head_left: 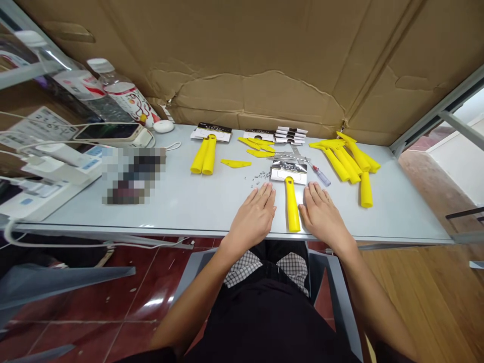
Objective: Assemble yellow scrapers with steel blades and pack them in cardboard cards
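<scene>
Both hands rest flat on the grey table. My left hand (255, 214) lies palm down with fingers stretched out, holding nothing. On the other side, my right hand (321, 209) is also flat and bare, its thumb close to a yellow-handled scraper (292, 204). This scraper lies between the hands, its head covered by a black-and-white card sleeve (289, 173). Tiny metal nuts or screws (262, 176) are scattered just beyond my left fingertips. A screwdriver (321, 174) with a clear handle lies past my right hand. Thin metal blades (289, 157) lie behind the sleeve.
Two sleeved yellow scrapers (204, 154) lie at left-centre, near flat yellow pieces (236, 164). Several yellow handles (344, 161) are piled at right. Card sleeves (290, 135) sit at the back. Bottles (123, 93), a phone (109, 132) and a power strip (53, 194) crowd the left.
</scene>
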